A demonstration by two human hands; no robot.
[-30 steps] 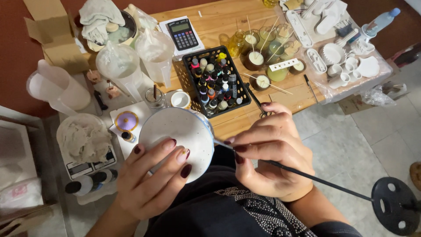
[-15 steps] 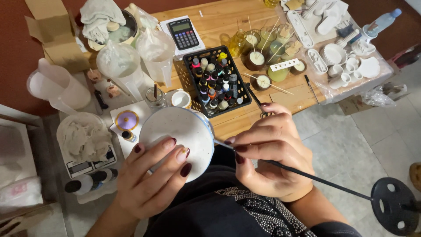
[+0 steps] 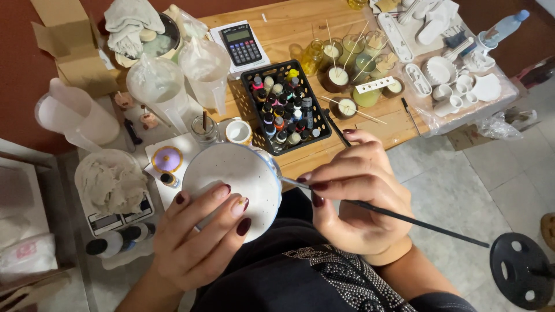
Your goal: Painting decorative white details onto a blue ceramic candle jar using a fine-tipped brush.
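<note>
My left hand (image 3: 199,237) grips a round white speckled ceramic piece (image 3: 231,185) from below, its flat face turned up toward me. My right hand (image 3: 352,196) pinches a long thin black paintbrush (image 3: 404,216). The brush tip touches the right edge of the white piece, where a strip of blue shows. Both hands hover over my lap, just in front of the wooden table (image 3: 289,34).
A black crate of small paint bottles (image 3: 286,107) stands behind the hands. Around it are a calculator (image 3: 243,45), plastic jugs (image 3: 159,86), a small white cup (image 3: 238,132), a purple round dish (image 3: 168,159), candle jars with sticks (image 3: 347,58) and white moulds (image 3: 457,86). A black stool (image 3: 520,277) sits at right.
</note>
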